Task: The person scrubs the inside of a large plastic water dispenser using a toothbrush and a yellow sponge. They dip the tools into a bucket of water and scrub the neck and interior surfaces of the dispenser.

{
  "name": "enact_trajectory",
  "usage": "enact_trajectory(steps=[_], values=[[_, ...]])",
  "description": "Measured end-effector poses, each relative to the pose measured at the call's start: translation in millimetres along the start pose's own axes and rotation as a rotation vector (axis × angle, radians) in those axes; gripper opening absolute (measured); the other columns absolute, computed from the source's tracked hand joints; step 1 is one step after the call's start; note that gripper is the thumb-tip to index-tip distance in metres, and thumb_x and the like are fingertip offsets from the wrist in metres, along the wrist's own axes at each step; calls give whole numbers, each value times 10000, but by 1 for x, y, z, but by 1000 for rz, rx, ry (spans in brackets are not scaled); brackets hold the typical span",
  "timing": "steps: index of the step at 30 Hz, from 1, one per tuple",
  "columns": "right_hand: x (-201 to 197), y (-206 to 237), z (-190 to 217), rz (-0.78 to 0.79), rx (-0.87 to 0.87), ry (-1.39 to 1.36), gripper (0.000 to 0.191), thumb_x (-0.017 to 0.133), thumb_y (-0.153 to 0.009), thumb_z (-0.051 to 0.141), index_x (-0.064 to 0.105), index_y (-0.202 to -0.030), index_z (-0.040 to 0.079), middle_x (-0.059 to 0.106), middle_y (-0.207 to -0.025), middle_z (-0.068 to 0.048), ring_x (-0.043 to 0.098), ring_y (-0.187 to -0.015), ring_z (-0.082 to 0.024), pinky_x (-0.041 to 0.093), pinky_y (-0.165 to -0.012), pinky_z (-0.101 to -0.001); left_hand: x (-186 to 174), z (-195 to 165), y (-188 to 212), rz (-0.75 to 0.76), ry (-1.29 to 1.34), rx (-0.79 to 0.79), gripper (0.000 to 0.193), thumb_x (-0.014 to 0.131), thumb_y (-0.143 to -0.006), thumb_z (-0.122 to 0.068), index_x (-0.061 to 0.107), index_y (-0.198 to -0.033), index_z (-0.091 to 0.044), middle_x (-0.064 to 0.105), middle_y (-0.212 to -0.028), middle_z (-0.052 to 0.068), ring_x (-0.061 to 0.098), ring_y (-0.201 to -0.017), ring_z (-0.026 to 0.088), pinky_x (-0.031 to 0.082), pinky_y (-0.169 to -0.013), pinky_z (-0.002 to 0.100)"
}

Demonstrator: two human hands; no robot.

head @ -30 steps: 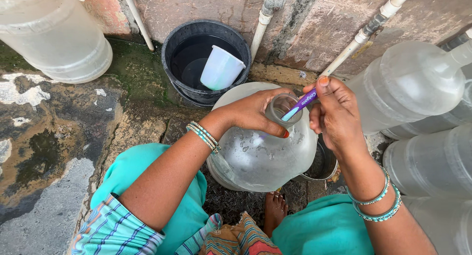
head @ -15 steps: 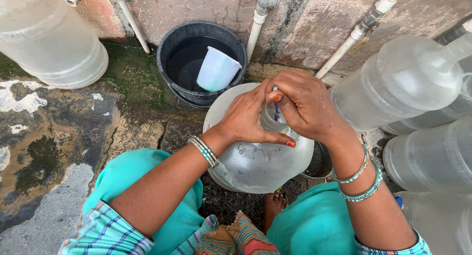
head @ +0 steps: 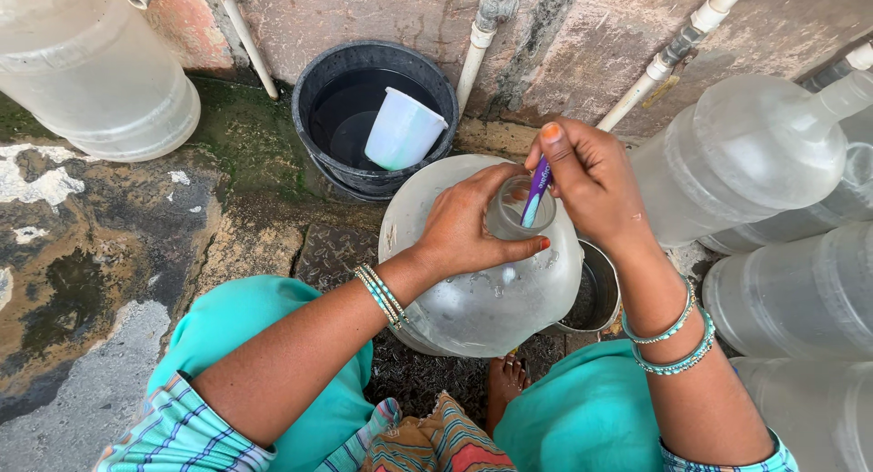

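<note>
A large clear plastic water jug (head: 473, 299) stands upright on the ground between my knees. My left hand (head: 473, 222) wraps around its neck just below the open mouth. My right hand (head: 591, 185) pinches a purple and white toothbrush (head: 536, 190), whose lower end reaches down into the jug's mouth. Droplets cling to the inside of the jug. Bangles sit on both my wrists.
A black bucket (head: 314, 99) of water with a white plastic mug (head: 400, 131) in it stands by the wall. A steel bowl (head: 596, 299) sits right of the jug. Several clear jugs (head: 755, 158) lie at right, another jug (head: 91, 67) at upper left. White pipes (head: 477, 45) run down the wall.
My right hand has brought the toothbrush from above the rim into the jug's mouth and now holds it more upright. My left hand stays on the neck.
</note>
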State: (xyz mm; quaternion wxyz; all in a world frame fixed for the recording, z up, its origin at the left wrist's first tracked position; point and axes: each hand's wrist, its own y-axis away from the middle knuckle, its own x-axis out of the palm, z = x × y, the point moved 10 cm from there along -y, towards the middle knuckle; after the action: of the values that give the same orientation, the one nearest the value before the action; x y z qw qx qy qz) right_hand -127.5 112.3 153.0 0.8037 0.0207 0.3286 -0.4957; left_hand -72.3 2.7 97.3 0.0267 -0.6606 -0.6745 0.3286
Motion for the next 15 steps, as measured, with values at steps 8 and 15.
enact_trajectory(steps=[8, 15], values=[[-17, -1, -28, -106, 108, -312, 369, 505, -1120, 347, 662, -924, 75, 620, -727, -6, 540, -547, -39, 421, -468, -200, 0, 5, -2, 51, 16, -39, 802, 885, -645, -481, 614, -1288, -85, 728, -1151, 106, 731, -1077, 256, 561, -949, 386], [-107, 41, 34, -315, -212, -257, 415, 504, -1257, 302, 567, -979, 2, 653, -887, -127, 603, -623, -143, 485, -550, -258, 2, 9, -4, 85, 36, -19, 751, 867, -671, -453, 607, -1285, -106, 741, -1143, 78, 742, -1072, 229, 568, -947, 371]])
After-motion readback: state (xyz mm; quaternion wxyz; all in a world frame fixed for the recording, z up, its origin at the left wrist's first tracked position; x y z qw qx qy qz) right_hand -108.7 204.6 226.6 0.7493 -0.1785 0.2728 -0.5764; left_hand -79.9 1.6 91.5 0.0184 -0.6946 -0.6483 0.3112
